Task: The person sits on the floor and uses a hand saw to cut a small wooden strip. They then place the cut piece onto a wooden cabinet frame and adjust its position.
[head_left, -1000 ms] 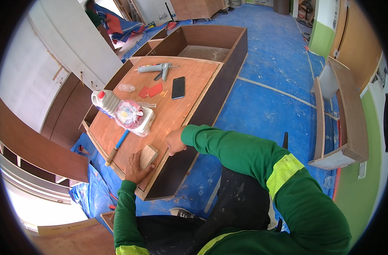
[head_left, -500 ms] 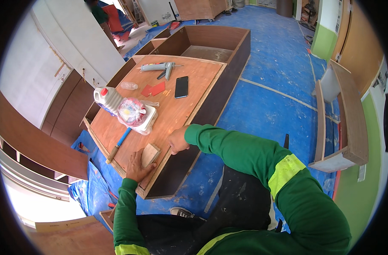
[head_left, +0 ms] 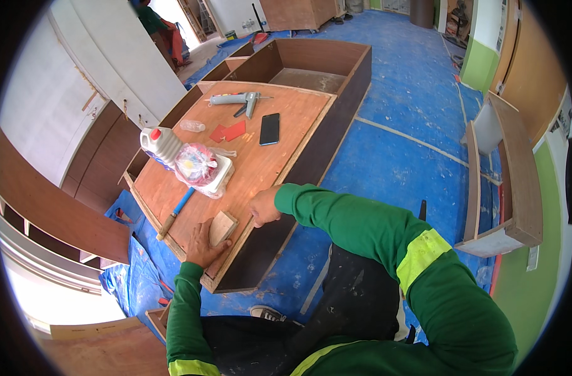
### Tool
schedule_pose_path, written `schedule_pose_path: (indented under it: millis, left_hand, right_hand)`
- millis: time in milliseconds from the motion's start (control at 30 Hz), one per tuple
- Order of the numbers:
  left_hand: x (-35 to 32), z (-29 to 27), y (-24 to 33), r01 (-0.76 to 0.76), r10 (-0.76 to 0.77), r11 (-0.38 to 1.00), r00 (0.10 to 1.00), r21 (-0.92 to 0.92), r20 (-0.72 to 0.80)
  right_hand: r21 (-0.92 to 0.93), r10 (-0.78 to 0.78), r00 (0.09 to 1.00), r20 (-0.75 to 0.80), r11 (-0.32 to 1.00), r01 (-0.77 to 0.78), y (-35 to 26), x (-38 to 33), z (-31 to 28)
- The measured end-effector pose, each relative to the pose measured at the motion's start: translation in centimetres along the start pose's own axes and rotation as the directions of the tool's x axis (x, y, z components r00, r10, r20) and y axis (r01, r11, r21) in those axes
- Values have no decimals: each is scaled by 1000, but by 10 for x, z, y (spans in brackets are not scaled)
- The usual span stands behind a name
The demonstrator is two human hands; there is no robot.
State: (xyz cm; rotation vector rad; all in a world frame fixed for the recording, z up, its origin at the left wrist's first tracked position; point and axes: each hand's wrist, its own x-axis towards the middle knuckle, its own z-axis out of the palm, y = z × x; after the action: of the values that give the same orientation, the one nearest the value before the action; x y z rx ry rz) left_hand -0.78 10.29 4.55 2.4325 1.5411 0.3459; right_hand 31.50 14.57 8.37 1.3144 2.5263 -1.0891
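My left hand (head_left: pixel 202 249) rests low on a reddish-brown plywood panel (head_left: pixel 261 169), its fingers and thumb around the sides of a small wooden block (head_left: pixel 223 228). At the panel's near right edge strip, my right hand (head_left: pixel 265 205) is closed, fingers curled down over the edge; whatever they hold is hidden. A hammer (head_left: pixel 176 212) with a blue and wooden handle lies left of the block. Beyond it stand a white jug (head_left: pixel 162 145) with a red cap and a plastic-bagged bundle (head_left: pixel 198 166) on a white container.
Farther up the panel lie a caulking gun (head_left: pixel 239 100), a black phone (head_left: pixel 269 129), red sandpaper pieces (head_left: pixel 229 131) and a clear bottle (head_left: pixel 192 126). Dark cabinet compartments (head_left: pixel 308 56) continue beyond. Blue sheeting (head_left: pixel 399 150) covers the floor; a wooden frame (head_left: pixel 518 182) stands right.
Both hands keep almost the same place and pose. In the far upper left, a person in green and a red item near them have shifted. The view has moved very slightly.
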Motion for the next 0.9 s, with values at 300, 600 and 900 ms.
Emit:
schedule_pose_path:
  millis: [300, 600, 900]
  left_hand:
    - [1, -3, 5, 36, -37, 999, 998, 17, 45]
    - [-1, 1, -2, 27, -28, 999, 999, 21, 28]
    - [0, 1, -4, 20, -21, 999, 999, 33, 34]
  right_hand:
    - [-46, -4, 1000, 29, 999, 5, 2, 5, 1]
    - [-12, -13, 1000, 27, 1000, 13, 3, 2, 1]
    - [-5, -21, 999, 44, 1000, 21, 9, 8, 3]
